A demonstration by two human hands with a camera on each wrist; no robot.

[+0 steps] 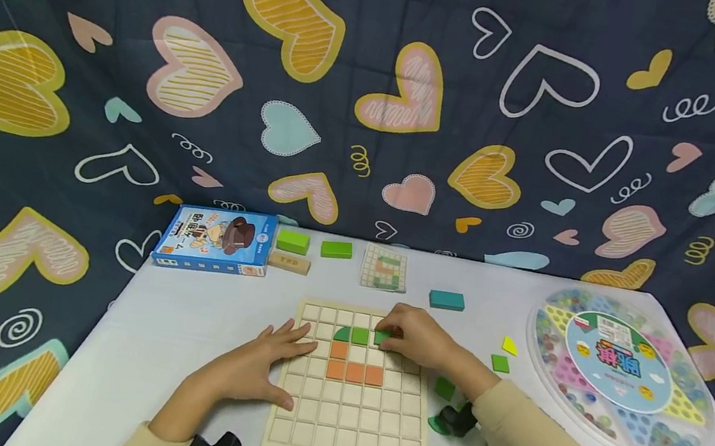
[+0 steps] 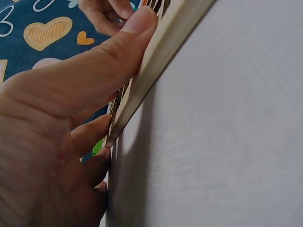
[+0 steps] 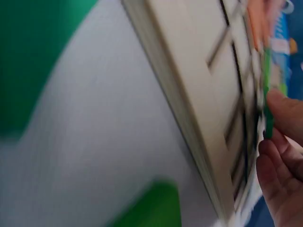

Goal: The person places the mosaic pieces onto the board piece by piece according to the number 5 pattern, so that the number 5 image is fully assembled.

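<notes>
Here the wooden grid board [image 1: 353, 388] lies flat on the white desk [image 1: 174, 334], close to the person. The left hand [image 1: 252, 369] rests on the board's left edge, fingers spread and fairly straight across the frame and the nearest squares; the left wrist view shows the thumb [image 2: 94, 71] laid along the board's rim [image 2: 156, 61], grasping nothing. The right hand [image 1: 420, 338] sits over the upper right part of the board, its fingertips curled and pinching a small green tile [image 1: 381, 337] that stands in the second row of the grid. In the right wrist view that tile [image 3: 268, 104] shows as a thin green edge held between the fingertips [image 3: 284, 106], just above the board's surface [image 3: 208, 94].

Already on the board, beside the pinched tile, are a green square [image 1: 360, 336] and a dark green quarter-round piece [image 1: 342, 334]; below them orange tiles [image 1: 354, 371] form an L. Loose green pieces [image 1: 500, 363] and a yellow one [image 1: 509, 345] lie on the desk to the right of the board, with more dark green pieces [image 1: 444, 388] near the right forearm.

Farther back stand a blue game box [image 1: 216, 238], two light green blocks [image 1: 315, 246], a wooden block [image 1: 288, 263], a pattern card [image 1: 385, 268] and a teal block [image 1: 446, 299]. A round marble game board [image 1: 620, 370] lies at the desk's right side.
</notes>
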